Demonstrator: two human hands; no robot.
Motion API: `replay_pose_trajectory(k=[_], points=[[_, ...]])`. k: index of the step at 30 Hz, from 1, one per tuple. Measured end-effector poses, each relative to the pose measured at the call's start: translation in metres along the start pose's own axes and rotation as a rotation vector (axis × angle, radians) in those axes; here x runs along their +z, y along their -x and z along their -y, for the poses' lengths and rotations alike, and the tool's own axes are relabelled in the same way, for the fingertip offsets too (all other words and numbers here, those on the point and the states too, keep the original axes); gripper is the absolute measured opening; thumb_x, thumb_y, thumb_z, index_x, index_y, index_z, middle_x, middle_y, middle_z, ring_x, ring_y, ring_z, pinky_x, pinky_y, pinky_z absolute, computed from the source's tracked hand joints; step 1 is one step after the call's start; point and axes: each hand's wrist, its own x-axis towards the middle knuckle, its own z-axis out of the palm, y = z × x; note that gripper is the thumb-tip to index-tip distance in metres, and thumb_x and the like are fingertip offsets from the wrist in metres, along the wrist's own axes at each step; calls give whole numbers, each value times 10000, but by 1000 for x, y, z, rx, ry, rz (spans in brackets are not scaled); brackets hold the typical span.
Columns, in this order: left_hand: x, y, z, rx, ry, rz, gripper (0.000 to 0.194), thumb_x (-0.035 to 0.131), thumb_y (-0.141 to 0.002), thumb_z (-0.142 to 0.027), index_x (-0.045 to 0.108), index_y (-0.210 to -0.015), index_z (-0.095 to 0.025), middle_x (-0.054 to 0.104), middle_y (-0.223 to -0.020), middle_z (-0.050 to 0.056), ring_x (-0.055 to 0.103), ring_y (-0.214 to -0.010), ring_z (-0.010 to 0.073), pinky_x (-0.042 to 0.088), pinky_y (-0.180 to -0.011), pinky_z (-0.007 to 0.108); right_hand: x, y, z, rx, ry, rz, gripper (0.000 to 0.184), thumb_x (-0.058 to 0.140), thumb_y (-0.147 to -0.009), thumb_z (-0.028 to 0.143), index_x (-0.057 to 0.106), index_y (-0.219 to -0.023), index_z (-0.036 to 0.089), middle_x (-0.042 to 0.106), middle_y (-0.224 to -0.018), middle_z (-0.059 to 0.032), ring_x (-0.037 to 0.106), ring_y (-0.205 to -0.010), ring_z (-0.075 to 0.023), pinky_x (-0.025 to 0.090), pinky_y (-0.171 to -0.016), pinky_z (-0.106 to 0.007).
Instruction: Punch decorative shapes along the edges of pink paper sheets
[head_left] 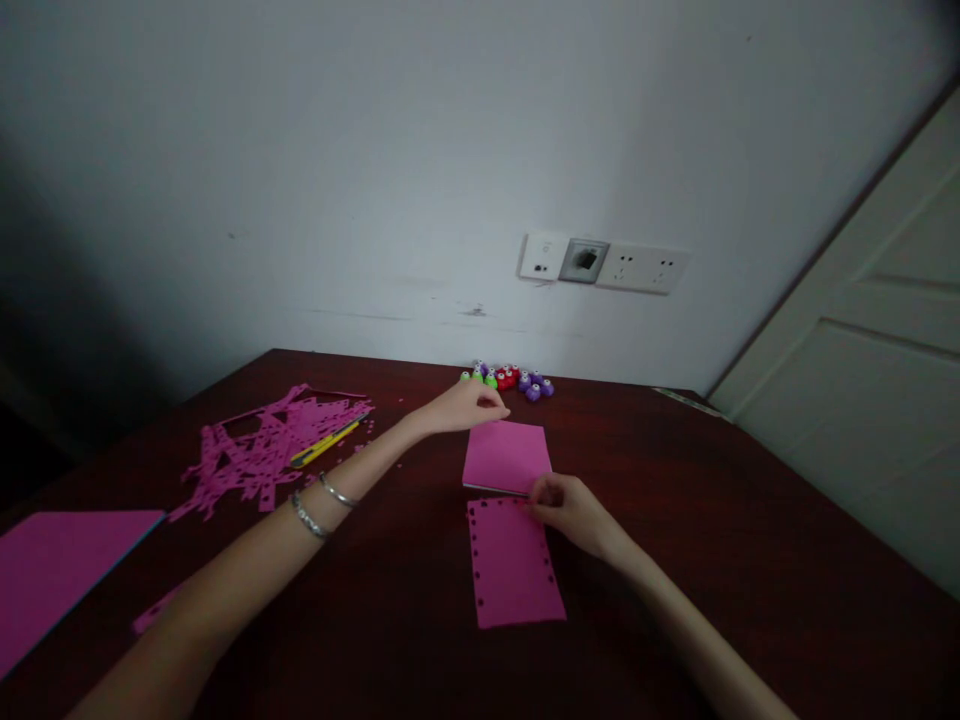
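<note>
A small pink stack of paper (507,457) with a pale lower edge lies in front of me. My left hand (466,407) hovers at its far edge, thumb and fingertips drawn together; whatever they pinch is too small to make out. Nearer to me lies a pink sheet (516,575) with punched holes along its top and both sides. My right hand (568,512) is closed, its fingertips at the sheet's top right corner, beside the stack's near right corner. What is between those fingers is hidden.
Tangled pink paper strips (255,450) and a yellow cutter knife (328,443) lie at left. Larger pink paper (67,560) sits at the left edge. Small green, red (508,378) and purple bottle-like pieces (534,386) stand near the wall, below sockets (643,268).
</note>
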Motion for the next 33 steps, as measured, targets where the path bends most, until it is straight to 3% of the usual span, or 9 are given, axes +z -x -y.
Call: replay_pose_trajectory(k=[3, 8, 12, 15, 17, 22, 29, 33], points=[[8, 4, -1, 22, 142, 110, 342, 506, -788, -407, 673, -846, -114, 657, -792, 72, 541, -714, 130, 380, -673, 252, -9, 0, 6, -26, -246, -34, 208, 646, -659, 294, 473, -622, 185, 501, -580, 45, 449, -534, -90, 345, -528, -223], [10, 18, -4, 33, 281, 261, 347, 506, -803, -430, 663, -900, -136, 661, -846, 67, 554, -733, 122, 391, -678, 241, -18, 3, 19, 16, -423, -179, 323, 713, -609, 389, 461, -634, 189, 532, -607, 40, 493, -566, -99, 380, -556, -229], [7, 22, -7, 46, 234, 316, 283, 600, -736, -425, 657, -747, -148, 597, -652, -1, 475, -591, 87, 335, -567, 222, -17, 6, 23, 21, -514, -261, 331, 735, -602, 380, 469, -655, 190, 576, -648, 24, 535, -602, -106, 414, -576, -228], [6, 21, -4, 15, 237, 309, 327, 623, -713, -420, 564, -556, -139, 442, -488, -50, 362, -486, 61, 268, -494, 224, -17, 7, 25, 27, -588, -268, 321, 753, -587, 349, 495, -692, 189, 608, -669, 20, 571, -618, -114, 454, -608, -242], [5, 20, 2, -33, 315, 284, 334, 620, -716, -410, 540, -540, -137, 429, -478, -54, 352, -470, 54, 261, -481, 221, -18, 7, 26, 50, -627, -252, 342, 768, -562, 331, 534, -766, 189, 640, -702, 6, 611, -659, -143, 488, -668, -287], [7, 19, 14, -157, 544, 194, 255, 632, -713, -387, 629, -699, -132, 573, -583, 0, 481, -525, 75, 355, -518, 227, -19, 8, 30, 102, -575, -195, 363, 779, -528, 316, 612, -813, 166, 682, -751, -35, 649, -736, -184, 489, -785, -345], [18, 21, 10, -258, 683, 77, 320, 638, -714, -402, 659, -872, -126, 640, -720, 53, 547, -589, 98, 412, -557, 241, -15, 9, 27, 67, -451, -165, 260, 708, -626, 400, 655, -693, 154, 671, -704, -35, 614, -661, -148, 494, -680, -289], [31, 25, 5, -261, 754, 68, 312, 702, -656, -368, 662, -858, -134, 654, -812, 59, 565, -658, 104, 432, -625, 245, -16, 10, 27, 34, -456, -225, 271, 701, -635, 419, 652, -695, 159, 649, -693, -21, 595, -665, -140, 488, -675, -274]])
